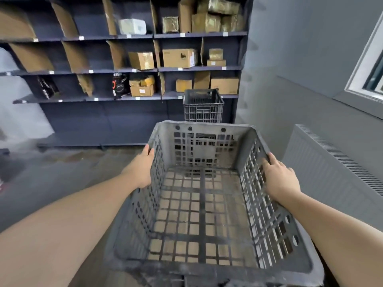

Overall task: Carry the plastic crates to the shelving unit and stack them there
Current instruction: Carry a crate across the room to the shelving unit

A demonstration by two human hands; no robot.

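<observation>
I hold a dark grey slatted plastic crate [203, 206] in front of me, empty, its open top facing up. My left hand [143, 166] grips its left rim. My right hand [279, 179] grips the right rim, fingers hooked over the edge. Ahead, a second dark crate [203, 106] stands upright against the right end of the dark shelving unit [103, 119]. It may rest on another crate, but the held crate hides its base.
The shelves hold cardboard boxes [179, 58] and packets between cardboard dividers. A ribbed grey radiator [331, 168] lines the right wall under a window [371, 75]. Bare floor [51, 172] lies between me and the shelving. White wrapped bulk [12, 112] stands at left.
</observation>
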